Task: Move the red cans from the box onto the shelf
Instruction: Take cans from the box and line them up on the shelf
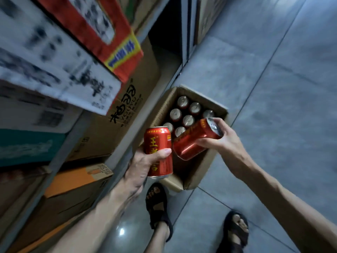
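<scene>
An open cardboard box (218, 106) stands on the floor beside the shelving, with several red cans (183, 102) upright inside, silver tops showing. My left hand (141, 164) grips one red can (159, 143) upright, held above the box's near left corner. My right hand (221, 138) grips a second red can (191, 141) tilted on its side, its top toward my palm, over the box's near end. The two held cans almost touch. The metal shelf (73, 133) runs along the left.
The shelf levels on the left are packed with cardboard cartons: a red and yellow one (116, 52) up top, a brown one (116, 128) at mid level, an orange-topped one (76, 178) lower. My sandalled feet (157, 203) stand on the grey tiled floor (273, 79).
</scene>
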The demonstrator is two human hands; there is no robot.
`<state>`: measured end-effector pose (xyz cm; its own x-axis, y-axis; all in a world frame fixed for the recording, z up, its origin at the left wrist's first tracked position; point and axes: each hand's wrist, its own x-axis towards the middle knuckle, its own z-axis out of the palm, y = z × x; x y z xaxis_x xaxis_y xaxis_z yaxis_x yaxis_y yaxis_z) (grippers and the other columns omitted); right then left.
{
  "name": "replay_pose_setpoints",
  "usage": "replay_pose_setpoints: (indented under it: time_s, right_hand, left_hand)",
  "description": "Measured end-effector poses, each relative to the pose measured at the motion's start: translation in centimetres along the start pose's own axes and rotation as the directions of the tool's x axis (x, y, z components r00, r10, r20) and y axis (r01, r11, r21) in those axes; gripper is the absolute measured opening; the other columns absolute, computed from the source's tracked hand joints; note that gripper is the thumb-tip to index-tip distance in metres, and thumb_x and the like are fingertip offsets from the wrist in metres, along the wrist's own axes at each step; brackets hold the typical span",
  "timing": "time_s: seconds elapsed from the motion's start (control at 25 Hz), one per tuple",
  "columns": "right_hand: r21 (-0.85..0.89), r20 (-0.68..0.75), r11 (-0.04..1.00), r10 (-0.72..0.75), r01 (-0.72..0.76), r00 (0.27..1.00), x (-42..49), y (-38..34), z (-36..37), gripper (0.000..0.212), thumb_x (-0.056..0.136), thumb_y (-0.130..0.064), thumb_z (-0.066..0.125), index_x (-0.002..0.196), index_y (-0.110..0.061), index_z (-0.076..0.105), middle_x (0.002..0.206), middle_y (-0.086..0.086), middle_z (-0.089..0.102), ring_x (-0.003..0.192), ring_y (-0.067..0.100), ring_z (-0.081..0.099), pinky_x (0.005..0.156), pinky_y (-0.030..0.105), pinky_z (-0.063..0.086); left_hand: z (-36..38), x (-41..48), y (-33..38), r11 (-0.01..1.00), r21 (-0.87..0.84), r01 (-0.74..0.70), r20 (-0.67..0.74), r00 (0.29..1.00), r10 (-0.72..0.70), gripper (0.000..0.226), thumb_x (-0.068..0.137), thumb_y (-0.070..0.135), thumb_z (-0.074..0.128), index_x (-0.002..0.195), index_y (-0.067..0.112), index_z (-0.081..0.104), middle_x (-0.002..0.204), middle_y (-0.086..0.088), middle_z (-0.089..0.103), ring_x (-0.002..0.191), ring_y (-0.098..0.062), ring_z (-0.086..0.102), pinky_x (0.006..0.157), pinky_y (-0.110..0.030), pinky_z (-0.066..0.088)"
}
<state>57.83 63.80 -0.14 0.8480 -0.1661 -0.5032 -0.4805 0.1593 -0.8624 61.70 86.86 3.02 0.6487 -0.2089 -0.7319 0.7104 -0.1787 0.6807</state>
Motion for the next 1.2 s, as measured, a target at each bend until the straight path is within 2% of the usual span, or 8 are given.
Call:
replay_pose_setpoints:
  time_s: [0.12, 0.32, 0.44, 0.6, 0.68, 0.92, 1.12, 1.2]
  right_hand:
    - [0.187, -0.042, 0.982, -0.001, 0.009, 0.999, -4.0, -8.5, -2.3, 0.068, 0.057, -0.031, 0.084, 0.121, -0.027, 0.061, 0.108, 0.001, 0.07, 0.097, 0.013, 0.069, 0.074, 0.024, 0.055]
    - [0.36, -0.086, 0.929, -0.053, 0.081, 0.995, -13.1, -22.7, -1.8, 0.059, 0.072, -0.022, 0.078, 0.126, -0.012, 0.057, 0.11, 0.009, 0.071, 0.1, 0.023, 0.069, 0.08, 0.032, 0.056]
    - [0.377, -0.048, 0.92, -0.102, 0.113, 0.994, -18.6, -30.5, -0.2, 0.054, 0.075, -0.025, 0.076, 0.122, -0.004, 0.058, 0.106, 0.013, 0.072, 0.096, 0.026, 0.07, 0.076, 0.031, 0.057]
    - [0.273, -0.081, 0.939, -0.195, 0.21, 0.977, -25.7, -40.4, 2.5, 0.063, 0.065, -0.043, 0.086, 0.115, -0.015, 0.058, 0.096, 0.011, 0.074, 0.079, 0.026, 0.073, 0.059, 0.036, 0.057]
    - [0.269, -0.064, 0.929, -0.248, 0.256, 0.967, -28.9, -43.8, 3.8, 0.068, 0.062, -0.043, 0.089, 0.116, -0.018, 0.057, 0.103, 0.011, 0.073, 0.088, 0.028, 0.074, 0.065, 0.035, 0.059]
    - [0.353, 0.261, 0.935, -0.139, 0.039, 0.955, -36.1, -49.8, 9.7, 0.076, 0.061, -0.046, 0.086, 0.127, -0.026, 0.054, 0.115, 0.013, 0.07, 0.097, 0.031, 0.072, 0.071, 0.042, 0.059]
    - [0.172, 0.458, 0.984, -0.047, -0.036, 0.888, -40.3, -51.0, 17.1, 0.087, 0.052, -0.061, 0.083, 0.129, -0.034, 0.052, 0.117, 0.009, 0.068, 0.1, 0.03, 0.071, 0.071, 0.04, 0.059]
    - [0.087, 0.535, 0.996, -0.054, 0.009, 0.843, -41.2, -51.0, 20.4, 0.084, 0.053, -0.062, 0.084, 0.126, -0.031, 0.056, 0.111, 0.007, 0.073, 0.096, 0.027, 0.073, 0.072, 0.041, 0.06]
  left_hand:
    - [3.0, -5.4, 7.2, 0.998, -0.047, -0.04, 0.132, 0.99, 0.046, 0.055, 0.058, 0.035, 0.081, 0.11, 0.021, 0.072, 0.1, -0.007, 0.075, 0.088, -0.022, 0.072, 0.068, -0.03, 0.057]
    - [6.2, -17.7, 20.5, 0.992, -0.092, -0.089, 0.264, 0.958, 0.11, 0.037, 0.065, 0.03, 0.081, 0.102, 0.032, 0.075, 0.1, -0.006, 0.076, 0.09, -0.023, 0.073, 0.072, -0.038, 0.06]
    - [7.5, -25.3, 27.1, 0.983, -0.079, -0.165, 0.247, 0.952, 0.18, 0.034, 0.069, 0.026, 0.079, 0.101, 0.036, 0.073, 0.103, -0.007, 0.075, 0.094, -0.027, 0.072, 0.081, -0.048, 0.059]
    - [7.8, -36.1, 33.5, 0.974, -0.078, -0.211, 0.222, 0.949, 0.223, 0.047, 0.068, 0.028, 0.083, 0.113, 0.026, 0.068, 0.108, -0.015, 0.073, 0.094, -0.034, 0.071, 0.08, -0.049, 0.058]
    - [6.9, -41.2, 35.4, 0.97, -0.067, -0.233, 0.194, 0.951, 0.242, 0.051, 0.071, 0.027, 0.081, 0.119, 0.023, 0.065, 0.114, -0.014, 0.071, 0.102, -0.032, 0.07, 0.085, -0.046, 0.058]
    - [1.7, -53.5, 36.0, 0.941, -0.286, -0.182, 0.053, 0.977, 0.205, 0.07, 0.062, 0.037, 0.086, 0.124, 0.019, 0.058, 0.114, -0.015, 0.072, 0.106, -0.032, 0.069, 0.088, -0.042, 0.057]
    - [-3.4, -60.2, 33.6, 0.853, -0.48, -0.204, -0.15, 0.977, 0.15, 0.083, 0.055, 0.034, 0.091, 0.126, 0.006, 0.057, 0.115, -0.023, 0.07, 0.108, -0.037, 0.067, 0.093, -0.047, 0.054]
    - [-5.8, -62.1, 32.5, 0.819, -0.515, -0.252, -0.217, 0.963, 0.16, 0.08, 0.053, 0.033, 0.091, 0.121, 0.004, 0.06, 0.11, -0.023, 0.071, 0.099, -0.035, 0.071, 0.083, -0.045, 0.058]
